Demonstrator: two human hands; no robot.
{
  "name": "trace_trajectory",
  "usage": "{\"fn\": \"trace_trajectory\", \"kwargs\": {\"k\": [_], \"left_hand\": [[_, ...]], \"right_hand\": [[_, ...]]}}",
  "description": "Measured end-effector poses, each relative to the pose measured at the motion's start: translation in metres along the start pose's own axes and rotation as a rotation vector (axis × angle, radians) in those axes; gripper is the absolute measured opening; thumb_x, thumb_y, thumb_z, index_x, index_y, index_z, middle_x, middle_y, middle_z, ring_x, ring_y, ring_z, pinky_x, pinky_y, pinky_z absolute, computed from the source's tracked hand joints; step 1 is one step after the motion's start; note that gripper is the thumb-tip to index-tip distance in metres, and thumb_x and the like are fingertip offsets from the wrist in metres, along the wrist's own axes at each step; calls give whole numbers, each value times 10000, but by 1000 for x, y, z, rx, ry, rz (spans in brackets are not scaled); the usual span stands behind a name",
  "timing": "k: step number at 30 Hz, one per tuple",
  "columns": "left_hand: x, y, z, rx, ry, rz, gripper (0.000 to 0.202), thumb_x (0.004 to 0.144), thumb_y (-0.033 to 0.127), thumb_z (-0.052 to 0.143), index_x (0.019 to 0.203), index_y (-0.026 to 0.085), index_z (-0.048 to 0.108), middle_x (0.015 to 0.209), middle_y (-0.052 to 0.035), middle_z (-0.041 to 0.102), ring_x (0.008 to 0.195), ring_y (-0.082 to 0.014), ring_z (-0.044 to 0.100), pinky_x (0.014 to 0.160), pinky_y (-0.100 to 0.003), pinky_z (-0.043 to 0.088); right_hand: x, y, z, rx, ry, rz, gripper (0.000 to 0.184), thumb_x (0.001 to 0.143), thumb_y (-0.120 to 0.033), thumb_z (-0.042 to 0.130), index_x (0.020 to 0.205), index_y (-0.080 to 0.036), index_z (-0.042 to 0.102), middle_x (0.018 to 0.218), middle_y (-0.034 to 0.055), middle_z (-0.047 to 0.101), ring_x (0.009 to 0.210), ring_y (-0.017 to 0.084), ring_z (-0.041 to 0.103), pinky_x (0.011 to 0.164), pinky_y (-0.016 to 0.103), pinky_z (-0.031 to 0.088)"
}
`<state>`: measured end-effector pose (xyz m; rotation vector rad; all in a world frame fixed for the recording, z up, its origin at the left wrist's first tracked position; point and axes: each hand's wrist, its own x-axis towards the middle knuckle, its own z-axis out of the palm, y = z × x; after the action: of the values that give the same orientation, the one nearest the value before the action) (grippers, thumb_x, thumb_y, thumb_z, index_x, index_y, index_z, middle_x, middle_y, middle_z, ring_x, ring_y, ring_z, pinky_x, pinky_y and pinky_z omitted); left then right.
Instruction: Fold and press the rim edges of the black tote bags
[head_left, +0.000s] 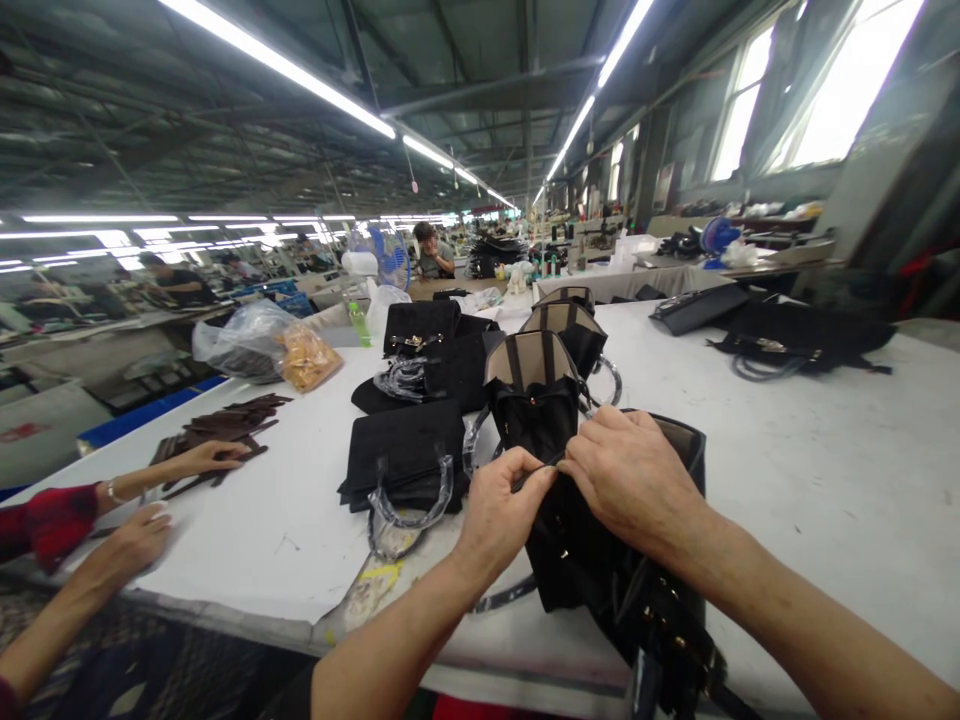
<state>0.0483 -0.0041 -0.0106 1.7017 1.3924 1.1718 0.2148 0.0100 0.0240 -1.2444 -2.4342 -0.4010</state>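
I see left hand (pixel 499 510), right hand (pixel 634 480) both pinching narrow on black bag (pixel 592 575) top edge, fingertips meeting; tan-topped bag (pixel 529 380) just beyond fingers.

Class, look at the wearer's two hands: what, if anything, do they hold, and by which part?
The left hand and right hand both grip the nearest black handbag, pinching its top edge between thumbs and fingers.
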Motion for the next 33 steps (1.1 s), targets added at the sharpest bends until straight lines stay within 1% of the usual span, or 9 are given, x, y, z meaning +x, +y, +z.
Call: {"fn": "trace_trajectory", "kwargs": {"k": [4,6,9,12,17,22,25,29,33], "left_hand": [[5,-5,-3,65,-8,32,250,818,367,592,698,150,625,618,26,552,590,-95,465,560,-201,346],[4,-7,-5,61,-33,39,255,824,374,587,706,152,629,626,23,559,589,-95,466,561,-201,346],[3,-7,-5,50,-41,38,259,823,381,590,704,154,628,632,21,574,592,-99,475,564,-201,351],[2,-5,-3,50,-45,32,254,826,379,589,706,159,626,630,26,580,603,-101,489,580,-201,363],[2,-2,-2,57,-54,37,249,831,377,587,719,160,635,644,24,590,613,-102,500,593,-199,374],[1,0,-2,69,-52,40,243,829,360,589,702,158,635,655,16,608,627,-108,514,597,-199,379],[1,0,-2,77,-53,42,245,834,360,585,702,157,631,654,19,603,628,-104,512,603,-199,382],[0,2,-2,86,-67,43,249,837,359,583,700,156,629,640,21,586,625,-103,507,603,-202,381],[-1,3,-3,109,-76,54,249,837,361,582,703,157,627,634,20,575,626,-104,505,597,-204,375]], "right_hand": [[-7,25,-6,17,-80,60,190,890,-240,535,729,-208,631,812,44,655,887,234,484,757,398,230],[-11,37,-10,14,-80,108,194,882,-237,546,716,-212,642,825,39,660,906,234,492,789,402,227],[-13,49,-12,10,-64,117,198,880,-240,545,714,-212,649,824,36,670,917,229,501,808,401,227],[-12,50,-12,7,-61,129,191,874,-232,543,722,-210,657,819,37,686,920,225,513,819,399,229],[-6,47,-10,16,-93,219,183,857,-227,552,715,-211,666,806,37,695,935,227,534,835,398,228],[-1,50,-6,55,-75,283,60,810,-227,594,806,-218,653,778,41,660,883,221,553,830,382,246],[0,52,-3,38,-75,294,89,809,-240,592,874,-214,646,814,57,655,877,225,562,833,384,248],[2,54,-1,57,-74,279,203,824,-236,584,1010,-243,666,851,54,679,928,226,558,849,396,229],[3,55,-3,93,-102,236,176,823,-229,593,922,-303,719,832,8,713,962,229,531,857,415,197]]}}
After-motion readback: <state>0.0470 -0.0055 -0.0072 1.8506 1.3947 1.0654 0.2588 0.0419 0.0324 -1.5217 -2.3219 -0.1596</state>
